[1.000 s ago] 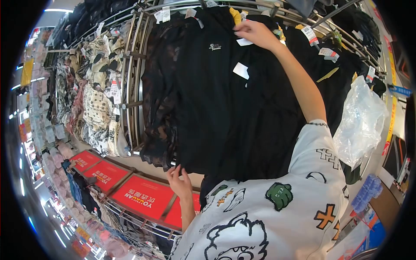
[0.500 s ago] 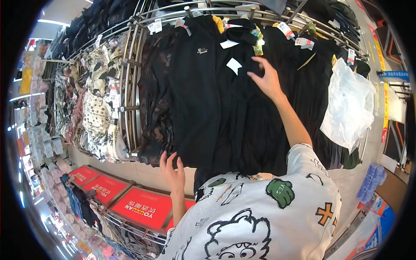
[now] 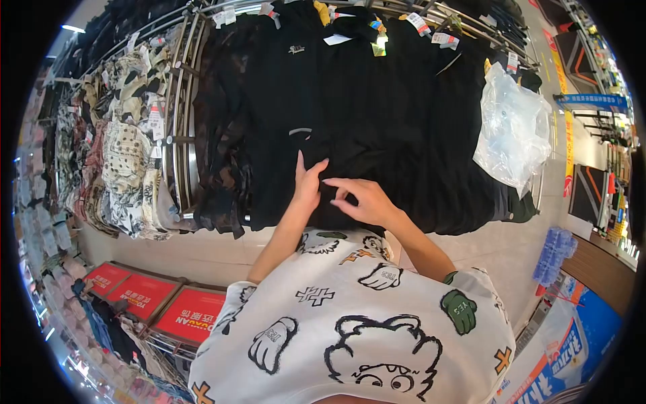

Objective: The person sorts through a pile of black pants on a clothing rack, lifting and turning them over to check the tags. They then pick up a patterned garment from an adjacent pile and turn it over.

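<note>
Two bare hands over black cloth at a clothing rack. Left hand (image 3: 308,183): index finger raised, thumb spread away from it, nothing visible clamped between them. Right hand (image 3: 367,202): just beside the left, fingers bent, a gap showing among them; black on black, so cannot tell whether a fold is pinched there.

Risks, as judged: a loose or one-sided pull could let the cloth slip or bunch, since the left fingers stand apart. A hard tug might drag the waist off its hanger, or catch the neighbouring garments, packed close with edges hard to separate. Tags could snag or tear if the cloth is hauled sideways.

Black trousers (image 3: 279,97): hanging on the rack in front of the wearer, waist at the far end, legs running down toward the body. Plain, matte, soft-looking, lightly creased; small pale logo (image 3: 297,49) near the top. Curved pale strip (image 3: 300,131) on the dark cloth, beyond the hands; too small to identify.

Around them: camouflage trousers (image 3: 219,124) to the left, clear plastic bag (image 3: 515,128) to the right, price tags (image 3: 418,24) along the far edge.
</note>
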A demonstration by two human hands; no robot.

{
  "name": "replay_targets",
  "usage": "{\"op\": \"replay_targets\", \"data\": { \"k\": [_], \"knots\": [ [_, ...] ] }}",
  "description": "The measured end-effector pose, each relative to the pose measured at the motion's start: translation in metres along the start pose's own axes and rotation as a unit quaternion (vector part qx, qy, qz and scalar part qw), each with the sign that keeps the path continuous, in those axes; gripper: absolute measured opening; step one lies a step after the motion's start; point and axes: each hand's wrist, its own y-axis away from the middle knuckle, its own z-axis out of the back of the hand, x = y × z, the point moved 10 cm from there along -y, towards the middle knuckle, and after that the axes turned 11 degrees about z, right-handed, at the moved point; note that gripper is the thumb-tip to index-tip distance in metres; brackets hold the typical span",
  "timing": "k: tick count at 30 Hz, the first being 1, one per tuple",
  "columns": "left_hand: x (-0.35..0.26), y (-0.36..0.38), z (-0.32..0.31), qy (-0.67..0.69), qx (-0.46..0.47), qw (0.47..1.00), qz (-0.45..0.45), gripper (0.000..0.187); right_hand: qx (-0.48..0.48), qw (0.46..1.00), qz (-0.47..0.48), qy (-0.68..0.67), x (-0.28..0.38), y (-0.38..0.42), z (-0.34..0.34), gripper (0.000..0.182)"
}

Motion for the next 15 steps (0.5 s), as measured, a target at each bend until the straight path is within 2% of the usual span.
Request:
{"op": "replay_targets", "data": {
  "k": [1, 2, 3, 5, 9, 12, 15],
  "knots": [
    [-0.015, 0.008, -0.011, -0.034, 0.052, 0.997, -0.052, 0.076, -0.036, 0.999, -0.034, -0.003, -0.001, 0.005, 0.008, 0.037],
    [-0.029, 0.019, -0.021, -0.068, 0.102, 0.987, -0.104, 0.075, -0.085, 0.995, 0.012, 0.053, 0.000, 0.010, 0.018, 0.036],
    [-0.043, 0.033, -0.033, -0.101, 0.152, 0.971, -0.157, 0.074, -0.128, 0.989, 0.015, 0.074, 0.002, 0.011, 0.031, 0.037],
    [-0.058, 0.053, -0.043, -0.160, 0.180, 0.950, -0.197, 0.078, -0.189, 0.971, 0.032, 0.142, 0.013, 0.008, 0.050, 0.041],
    [-0.071, 0.076, -0.046, -0.242, 0.211, 0.907, -0.271, 0.078, -0.190, 0.966, 0.016, 0.174, 0.020, -0.012, 0.068, 0.088],
    [-0.082, 0.096, -0.049, -0.263, 0.235, 0.893, -0.279, 0.077, -0.056, 0.991, -0.017, 0.120, 0.022, -0.036, 0.060, 0.111],
    [-0.087, 0.110, -0.048, -0.263, 0.255, 0.896, -0.251, 0.067, 0.041, 0.995, -0.081, -0.034, 0.012, -0.043, 0.034, 0.122]
  ]
}}
